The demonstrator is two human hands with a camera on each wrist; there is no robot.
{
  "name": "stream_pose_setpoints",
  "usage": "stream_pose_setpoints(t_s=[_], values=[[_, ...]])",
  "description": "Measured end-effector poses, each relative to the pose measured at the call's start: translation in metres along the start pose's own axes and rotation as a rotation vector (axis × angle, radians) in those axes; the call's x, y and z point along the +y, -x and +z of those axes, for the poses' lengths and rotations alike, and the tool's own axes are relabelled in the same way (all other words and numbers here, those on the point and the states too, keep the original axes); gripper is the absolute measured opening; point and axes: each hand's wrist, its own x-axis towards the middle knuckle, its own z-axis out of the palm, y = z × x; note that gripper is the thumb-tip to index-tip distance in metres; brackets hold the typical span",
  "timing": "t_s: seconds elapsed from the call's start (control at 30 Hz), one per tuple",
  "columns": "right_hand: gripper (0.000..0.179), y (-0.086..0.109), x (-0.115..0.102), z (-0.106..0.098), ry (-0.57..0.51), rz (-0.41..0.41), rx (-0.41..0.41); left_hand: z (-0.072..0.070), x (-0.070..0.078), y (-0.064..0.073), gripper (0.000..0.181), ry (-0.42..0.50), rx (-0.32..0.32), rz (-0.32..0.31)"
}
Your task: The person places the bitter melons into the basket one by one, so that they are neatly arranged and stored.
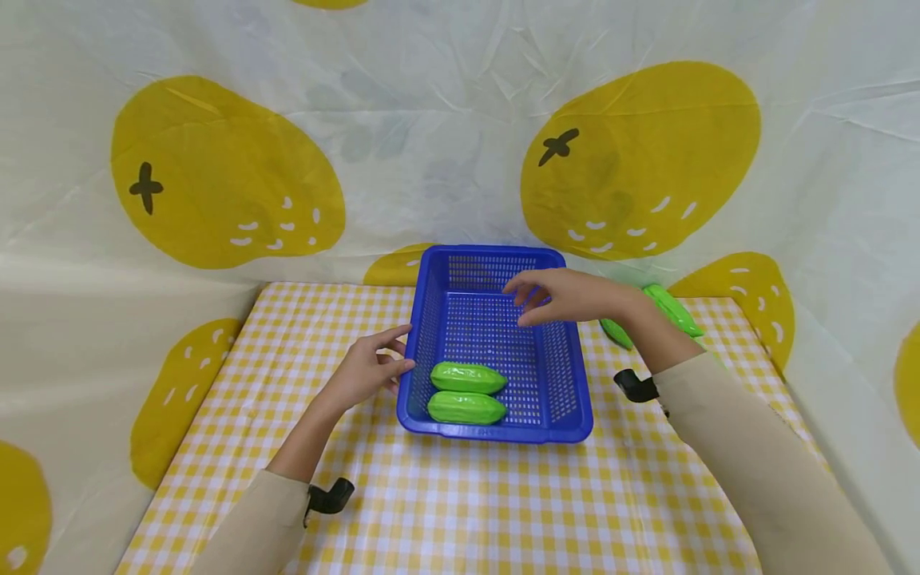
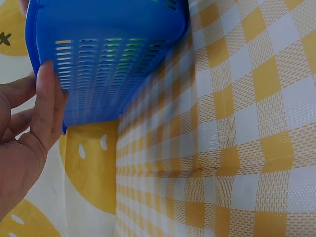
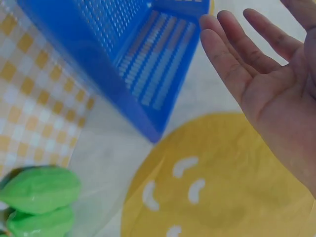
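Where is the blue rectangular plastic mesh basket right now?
In the head view, the basket sits near centre on the yellow-and-white checked tablecloth, between the left hand at its left side and green ridged fruits beyond its right.

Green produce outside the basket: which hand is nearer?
Right. The right hand is above the basket, toward the green produce; the left hand is at its opposite wall.

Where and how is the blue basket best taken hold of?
Likely by the rim at the two long sides, one hand coming from the left and one from the right. The blue basket opens upward with its rim raised, and the left hand is at its left side. Both green pieces inside lie at the near end, so gripping slightly nearer than midway should balance better.
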Motion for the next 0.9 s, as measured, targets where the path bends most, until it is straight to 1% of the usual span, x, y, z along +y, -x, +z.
stream_pose_setpoints(t_s=[0.23,0.4,0.6,0.73,0.9], values=[[0.051,0.038,0.024,-0.011,-0.099,0.031,0.145,0.000,0.002,0.000,0.063,-0.006,-0.009,0.005],[0.051,0.067,0.045,-0.008,-0.170,0.057,0.239,0.000,0.002,0.000,0.063,-0.003,-0.003,0.005],[0.050,0.104,0.079,0.003,-0.171,0.143,0.373,0.001,0.002,-0.001,0.063,-0.015,-0.011,0.002],[0.053,0.122,0.102,0.007,-0.167,0.198,0.421,-0.001,0.001,0.000,0.063,-0.010,-0.002,-0.001],[0.056,0.142,0.126,0.009,-0.117,0.290,0.486,0.000,0.003,0.000,0.063,-0.003,-0.002,0.002]])
